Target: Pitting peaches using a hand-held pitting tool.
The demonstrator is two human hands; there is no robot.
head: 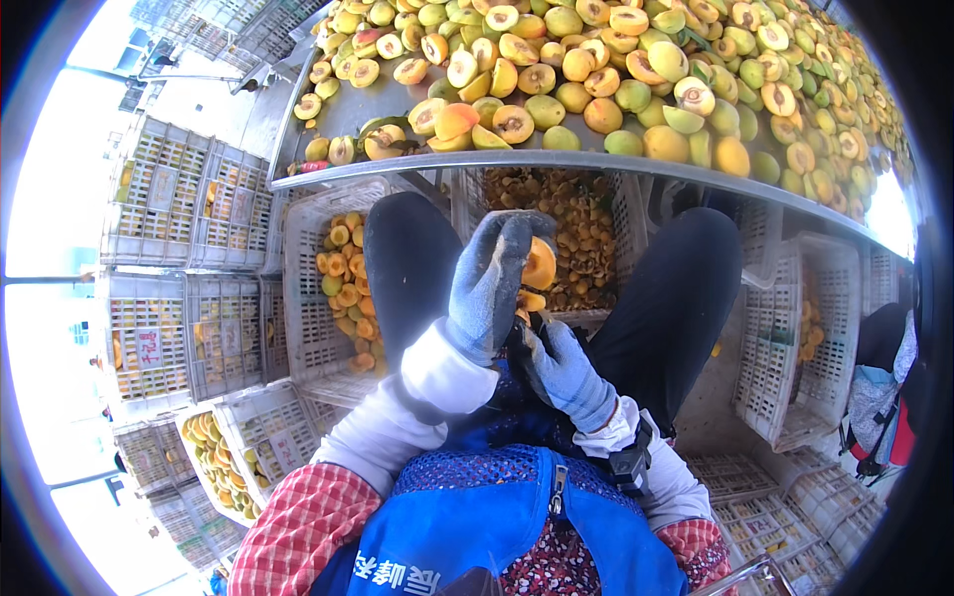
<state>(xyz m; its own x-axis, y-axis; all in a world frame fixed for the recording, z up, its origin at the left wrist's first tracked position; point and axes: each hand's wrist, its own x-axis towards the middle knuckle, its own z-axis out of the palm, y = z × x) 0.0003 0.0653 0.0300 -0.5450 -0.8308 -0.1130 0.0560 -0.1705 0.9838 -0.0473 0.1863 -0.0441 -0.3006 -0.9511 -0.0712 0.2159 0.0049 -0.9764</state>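
My left hand [486, 287], in a grey-blue coated work glove, is closed around a cut yellow stone-fruit half [538, 265], which looks like peach. A second orange piece of fruit [530, 301] shows just below it, between my two hands. My right hand [572, 376], gloved the same way, is bent close under that piece. Its fingertips are dark and partly hidden, so whether it grips a tool or fruit cannot be made out. Beneath my hands, between my knees, stands a plastic crate [632, 223] with many brown pits and scraps [577, 231].
A metal table [447, 158] heaped with halved fruit [514, 123] crosses ahead. A crate [298, 313] of pitted halves [349, 283] stands by my left knee. Stacked crates [149, 313] line the left side. Another crate [768, 357] is at right, near a seated person [879, 387].
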